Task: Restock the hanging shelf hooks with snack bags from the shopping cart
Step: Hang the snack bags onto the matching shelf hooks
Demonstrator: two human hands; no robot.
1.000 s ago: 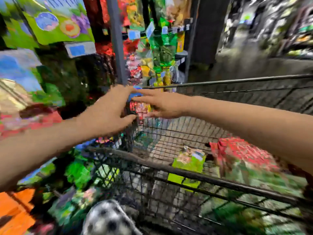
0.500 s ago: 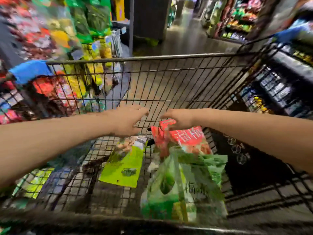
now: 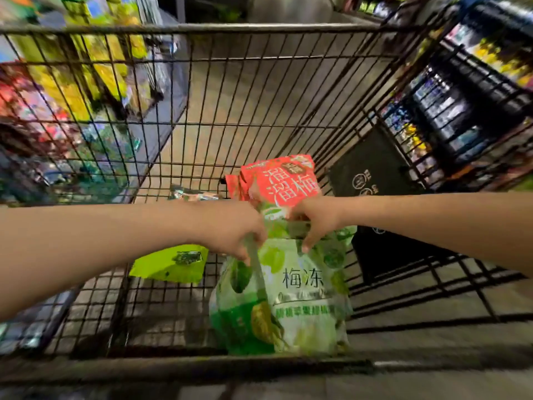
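Half a second ago both hands hovered over the cart [image 3: 202, 28]; now they have dropped onto the big green bag [image 3: 291, 301] at lower centre of the frame. The left hand [image 3: 230, 235] curls round its upper left edge and the right hand [image 3: 317, 223] pinches its top. The red bag [image 3: 284, 180] behind and the lime bag [image 3: 170, 265] to the left lie untouched. The pickup seems to be starting; the hanging shelf [image 3: 72, 70] is blurred at upper left.

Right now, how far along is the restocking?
Done: cannot tell; the shelf bags at left are blurred. In hand: left grip and right grip hold the green bag by its top, inside the cart. Left: hang it, then the red bag and lime bag lying in the cart.
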